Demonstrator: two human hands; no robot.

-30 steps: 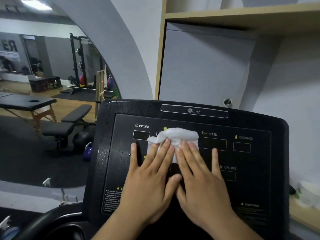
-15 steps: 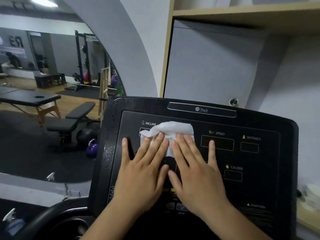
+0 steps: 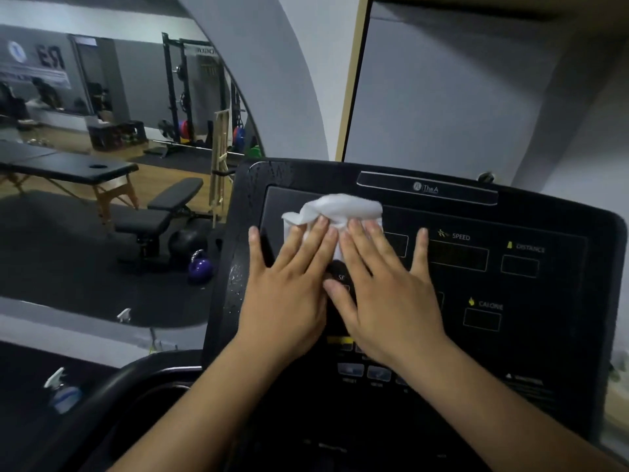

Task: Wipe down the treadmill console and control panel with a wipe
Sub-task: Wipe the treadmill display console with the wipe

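The black treadmill console (image 3: 561,233) fills the middle and right of the head view, its control panel printed with SPEED, DISTANCE and CALORIE. A crumpled white wipe (image 3: 343,207) lies against the panel's upper left area. My left hand (image 3: 289,291) and my right hand (image 3: 384,291) lie flat side by side on the panel, fingers spread, with their fingertips pressing the wipe's lower edge onto the surface. The hands hide the panel's middle. Water droplets speckle the console's left rim.
A mirror on the left reflects a gym with a massage table (image 3: 75,170), a bench (image 3: 160,212) and a purple kettlebell (image 3: 200,267). A spray bottle (image 3: 63,393) stands at lower left. The treadmill handlebar (image 3: 112,390) curves below the console. A wooden shelf frame (image 3: 350,80) rises behind.
Both hands have slid the wipe left and upward across the panel, from the middle displays to the upper left corner over the INCLINE label.
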